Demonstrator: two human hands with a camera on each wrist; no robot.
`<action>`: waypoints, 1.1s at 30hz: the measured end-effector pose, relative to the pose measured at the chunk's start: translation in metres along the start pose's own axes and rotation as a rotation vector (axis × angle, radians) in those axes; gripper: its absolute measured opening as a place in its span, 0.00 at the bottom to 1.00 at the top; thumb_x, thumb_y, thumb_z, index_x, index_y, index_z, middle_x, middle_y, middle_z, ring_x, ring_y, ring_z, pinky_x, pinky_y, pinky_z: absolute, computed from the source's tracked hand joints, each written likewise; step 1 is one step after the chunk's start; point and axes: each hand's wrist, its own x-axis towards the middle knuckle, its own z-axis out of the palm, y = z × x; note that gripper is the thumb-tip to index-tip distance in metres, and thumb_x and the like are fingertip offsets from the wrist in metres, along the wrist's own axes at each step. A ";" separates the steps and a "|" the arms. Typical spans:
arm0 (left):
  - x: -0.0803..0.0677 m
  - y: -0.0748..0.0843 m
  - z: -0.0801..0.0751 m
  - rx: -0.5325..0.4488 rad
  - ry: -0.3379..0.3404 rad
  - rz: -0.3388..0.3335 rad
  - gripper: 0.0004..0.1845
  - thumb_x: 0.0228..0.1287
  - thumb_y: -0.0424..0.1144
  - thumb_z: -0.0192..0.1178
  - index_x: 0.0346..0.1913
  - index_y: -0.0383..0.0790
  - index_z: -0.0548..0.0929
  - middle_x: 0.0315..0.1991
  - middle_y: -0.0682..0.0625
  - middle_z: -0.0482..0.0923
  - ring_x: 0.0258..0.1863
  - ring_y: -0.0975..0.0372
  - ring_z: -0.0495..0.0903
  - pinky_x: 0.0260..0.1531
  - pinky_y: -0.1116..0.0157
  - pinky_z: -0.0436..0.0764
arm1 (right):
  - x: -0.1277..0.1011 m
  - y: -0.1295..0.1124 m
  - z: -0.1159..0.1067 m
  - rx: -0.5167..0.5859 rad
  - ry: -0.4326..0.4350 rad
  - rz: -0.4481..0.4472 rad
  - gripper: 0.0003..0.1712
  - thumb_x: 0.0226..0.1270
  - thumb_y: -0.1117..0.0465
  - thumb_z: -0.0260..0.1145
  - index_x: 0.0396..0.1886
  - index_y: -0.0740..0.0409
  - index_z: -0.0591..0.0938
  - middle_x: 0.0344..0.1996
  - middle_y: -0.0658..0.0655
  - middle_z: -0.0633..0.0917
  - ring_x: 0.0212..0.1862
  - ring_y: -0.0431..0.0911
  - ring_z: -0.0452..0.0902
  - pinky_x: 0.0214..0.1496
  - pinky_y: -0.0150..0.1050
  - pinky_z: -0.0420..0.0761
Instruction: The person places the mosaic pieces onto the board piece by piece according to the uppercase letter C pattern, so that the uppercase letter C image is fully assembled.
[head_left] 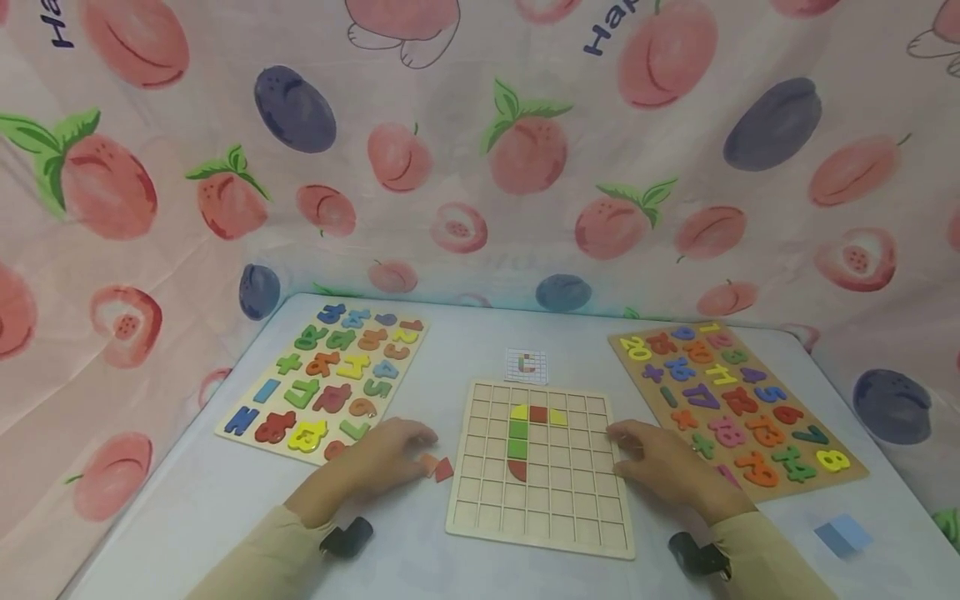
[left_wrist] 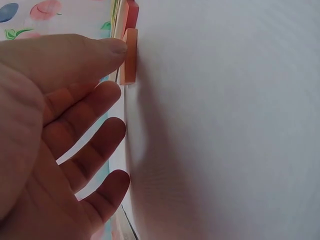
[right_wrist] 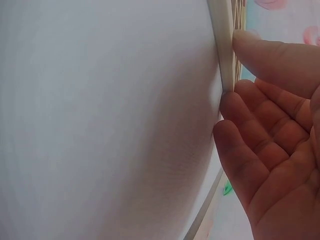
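My left hand (head_left: 382, 454) rests on the table left of the wooden grid board (head_left: 570, 508), its thumb touching a small orange block (left_wrist: 131, 57). The other fingers are spread and loosely bent. Beside that block lies a red block (head_left: 444, 470), close to the board's left edge. On the grid, a yellow corner piece (head_left: 519, 412), a red square (head_left: 538, 414), another yellow piece, green squares (head_left: 517, 448) and a rounded red piece (head_left: 517, 471) form a hooked shape. At the board's right edge, my right hand (head_left: 663, 462) touches the rim with thumb and fingertips, fingers relaxed.
Behind the board lies a small pattern card (head_left: 527, 365). Number puzzle boards stand at the left (head_left: 258, 421) and the right (head_left: 817, 442). Blue blocks (head_left: 843, 534) sit at the front right. A fruit-print cloth (head_left: 450, 133) hangs behind the table.
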 end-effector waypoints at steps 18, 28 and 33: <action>-0.004 -0.002 0.001 -0.013 -0.019 0.020 0.14 0.63 0.34 0.67 0.51 0.47 0.85 0.51 0.53 0.81 0.61 0.53 0.74 0.61 0.47 0.72 | 0.001 -0.001 0.000 -0.007 -0.003 0.017 0.30 0.61 0.59 0.73 0.63 0.57 0.78 0.62 0.60 0.79 0.64 0.60 0.73 0.63 0.59 0.71; -0.005 -0.002 -0.002 -0.009 -0.021 0.011 0.15 0.63 0.32 0.66 0.52 0.47 0.85 0.52 0.53 0.80 0.60 0.53 0.74 0.61 0.47 0.73 | 0.000 -0.001 -0.001 -0.016 -0.003 -0.004 0.30 0.60 0.57 0.74 0.62 0.58 0.79 0.62 0.62 0.79 0.64 0.61 0.72 0.62 0.60 0.72; -0.003 -0.002 -0.001 0.023 -0.011 0.029 0.15 0.64 0.33 0.66 0.52 0.47 0.85 0.50 0.54 0.81 0.57 0.55 0.75 0.60 0.49 0.74 | -0.001 -0.001 0.000 -0.021 0.003 -0.009 0.30 0.60 0.58 0.73 0.62 0.58 0.79 0.62 0.62 0.79 0.64 0.61 0.72 0.62 0.60 0.72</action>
